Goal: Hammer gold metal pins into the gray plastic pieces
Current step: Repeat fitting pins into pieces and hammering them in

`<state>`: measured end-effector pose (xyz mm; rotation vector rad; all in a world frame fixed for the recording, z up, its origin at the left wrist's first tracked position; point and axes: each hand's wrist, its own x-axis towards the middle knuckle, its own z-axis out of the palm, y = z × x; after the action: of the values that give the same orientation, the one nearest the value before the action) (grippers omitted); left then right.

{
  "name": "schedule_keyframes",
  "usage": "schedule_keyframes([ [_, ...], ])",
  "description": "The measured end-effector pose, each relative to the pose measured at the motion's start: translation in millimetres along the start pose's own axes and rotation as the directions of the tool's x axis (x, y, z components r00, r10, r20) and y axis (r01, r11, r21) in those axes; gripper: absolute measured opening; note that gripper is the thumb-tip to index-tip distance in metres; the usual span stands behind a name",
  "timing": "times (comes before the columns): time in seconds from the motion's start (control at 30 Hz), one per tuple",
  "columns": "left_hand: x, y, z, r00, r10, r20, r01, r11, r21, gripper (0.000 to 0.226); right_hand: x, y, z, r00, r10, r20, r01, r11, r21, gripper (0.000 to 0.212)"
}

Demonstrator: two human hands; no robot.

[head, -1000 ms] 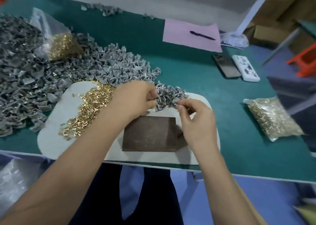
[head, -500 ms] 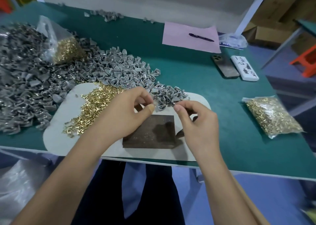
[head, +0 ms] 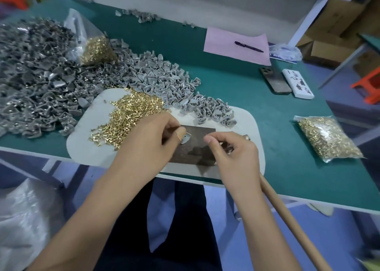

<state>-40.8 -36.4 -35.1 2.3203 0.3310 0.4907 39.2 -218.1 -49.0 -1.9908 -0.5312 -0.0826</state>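
Note:
My left hand [head: 152, 139] pinches one gray plastic piece [head: 186, 138] between thumb and fingers, just above the dark metal block [head: 193, 153]. My right hand [head: 232, 153] is beside it with its fingers curled round a hammer. The wooden handle [head: 287, 219] runs back to the lower right, and the head [head: 246, 137] peeks out past the knuckles. Its thumb and forefinger are pressed together; I cannot tell whether they hold a pin. Loose gold pins [head: 131, 116] lie heaped on the white pad [head: 248, 124], with gray pieces [head: 205, 110] just beyond the block.
A large heap of gray pieces [head: 41, 75] covers the left of the green table. Bags of gold pins lie at the back left [head: 96, 48] and at the right [head: 327, 139]. Behind are pink paper [head: 226, 38] with a pen [head: 248, 46], a phone [head: 274, 81] and a power bank [head: 298, 84].
Both hands have drawn back from the small gray heap toward me and now sit over the metal block. My left hand has brought one gray piece along.

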Motion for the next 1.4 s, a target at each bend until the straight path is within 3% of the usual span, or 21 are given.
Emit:
schedule_keyframes([
  [0.13,-12,1,10,1.000,-0.003,0.008,0.002,0.998,0.056,0.018,0,-1,2,0.999,-0.013,0.030,0.012,1.000,0.013,0.010],
  [0.43,-12,-1,7,1.000,-0.015,-0.027,0.018,0.994,0.112,0.008,4,-7,15,0.989,-0.093,0.114,0.099,0.994,-0.048,0.011],
  [0.7,-8,-5,1,0.997,-0.078,0.022,0.077,0.996,0.033,0.007,13,-15,17,0.958,-0.160,0.237,0.203,0.964,-0.170,0.012],
  [0.93,-9,-5,2,0.997,-0.074,0.005,0.074,0.997,0.036,0.010,16,-29,9,0.904,-0.252,0.345,0.370,0.866,-0.336,0.013],
  [1.1,-10,-5,1,0.997,-0.080,0.004,0.079,0.996,0.027,0.009,21,-37,9,0.845,-0.314,0.433,0.504,0.737,-0.450,0.021],
  [1.23,-9,-5,2,0.997,-0.080,0.003,0.080,0.995,0.062,0.010,19,-40,4,0.872,-0.252,0.420,0.432,0.799,-0.418,0.006],
  [1.4,-9,-4,1,0.998,-0.065,0.008,0.064,0.993,0.097,0.007,26,-41,2,0.893,-0.137,0.428,0.335,0.839,-0.430,0.010],
])
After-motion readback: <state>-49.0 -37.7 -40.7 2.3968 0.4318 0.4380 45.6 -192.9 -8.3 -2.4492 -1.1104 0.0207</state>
